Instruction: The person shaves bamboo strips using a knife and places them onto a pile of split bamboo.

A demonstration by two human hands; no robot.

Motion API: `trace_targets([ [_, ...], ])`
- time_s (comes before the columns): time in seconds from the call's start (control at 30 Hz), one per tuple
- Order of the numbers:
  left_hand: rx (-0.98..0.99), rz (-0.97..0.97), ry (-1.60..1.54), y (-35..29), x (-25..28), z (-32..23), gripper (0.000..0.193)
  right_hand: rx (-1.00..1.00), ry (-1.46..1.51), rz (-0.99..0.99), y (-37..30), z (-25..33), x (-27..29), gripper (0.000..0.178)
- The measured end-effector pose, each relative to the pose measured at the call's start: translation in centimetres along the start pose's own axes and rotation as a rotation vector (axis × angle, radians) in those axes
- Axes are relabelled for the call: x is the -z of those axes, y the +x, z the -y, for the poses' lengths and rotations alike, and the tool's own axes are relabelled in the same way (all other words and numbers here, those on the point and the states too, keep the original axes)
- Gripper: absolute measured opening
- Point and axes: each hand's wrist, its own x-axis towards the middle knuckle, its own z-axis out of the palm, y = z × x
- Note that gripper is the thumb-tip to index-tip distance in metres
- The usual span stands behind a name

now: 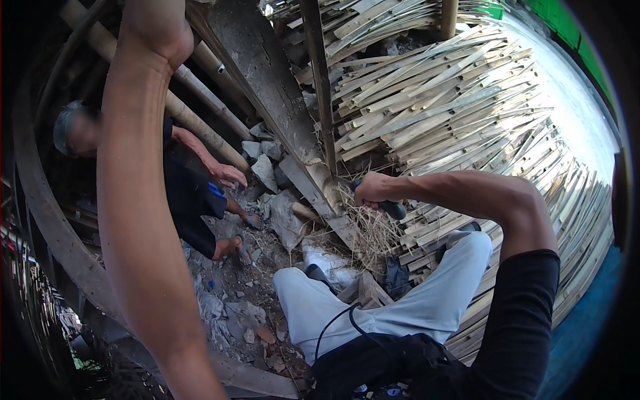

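Observation:
My right hand [373, 190] is wrapped round the dark handle of a knife [395, 211]. Its narrow blade, only partly visible, points left toward the foot of a dark upright post [319, 87]. Beside that post, a worn wooden plank [267, 80] slants down to the right. Pale shavings [373, 233] lie heaped just below my right hand. My left arm rises through the left of the head view, and my left hand [157, 27] is cut off by the top edge; its fingers and anything in them are hidden.
Split bamboo strips [427, 107] are stacked in a large pile on the right. Bamboo poles [207, 100] lean at the upper left. Another person [193, 180] squats at the left, behind my arm. Stones [265, 172] and rubble cover the ground between us.

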Motion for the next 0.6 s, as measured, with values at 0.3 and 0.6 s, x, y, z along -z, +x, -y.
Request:
trace_targets([
  [0.3,0.025,-0.064,-0.070,-1.9,2.1,-0.5,0.061,0.190,-0.023,0.061,3.6,-5.5,-0.5,0.024],
  [0.6,0.066,0.011,-0.130,0.3,3.8,1.0,0.057,0.229,-0.170,-0.466,5.6,-9.0,-5.4,0.034],
])
